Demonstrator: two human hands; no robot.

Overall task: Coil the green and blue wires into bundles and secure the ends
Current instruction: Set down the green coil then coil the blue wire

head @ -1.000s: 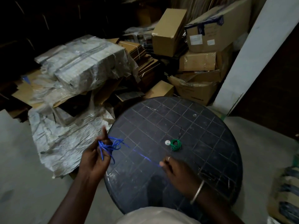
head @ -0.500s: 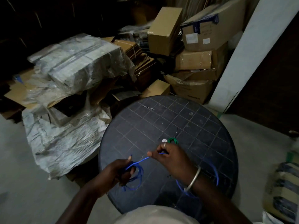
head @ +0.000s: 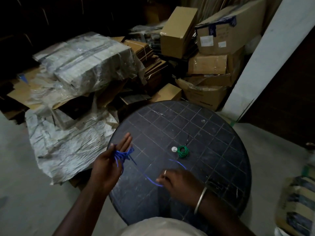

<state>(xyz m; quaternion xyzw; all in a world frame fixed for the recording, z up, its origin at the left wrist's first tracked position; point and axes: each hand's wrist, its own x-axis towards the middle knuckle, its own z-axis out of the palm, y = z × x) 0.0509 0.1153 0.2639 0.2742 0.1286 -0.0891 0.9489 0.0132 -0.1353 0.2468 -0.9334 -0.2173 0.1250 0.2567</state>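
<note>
The blue wire [head: 121,156] is looped several times around the fingers of my left hand [head: 109,165], which is held flat and palm up at the left rim of the round black table [head: 213,133]. A free length of the blue wire runs down and right to my right hand [head: 179,182], which pinches it low over the table. Its tail curves out past that hand. The green wire [head: 183,151] lies as a small tight coil near the table's middle, untouched, with a thin dark end sticking up from it.
A small white disc [head: 174,149] lies just left of the green coil. Behind the table are stacked cardboard boxes [head: 177,31] and plastic-wrapped bundles [head: 88,62]. A white pillar [head: 265,62] stands at the right, and a striped sack [head: 296,206] sits at the lower right.
My left hand moved up and left with the blue loops and its fingers straightened. My right hand dropped back toward me, drawing the blue wire out. The green coil is uncovered again.
</note>
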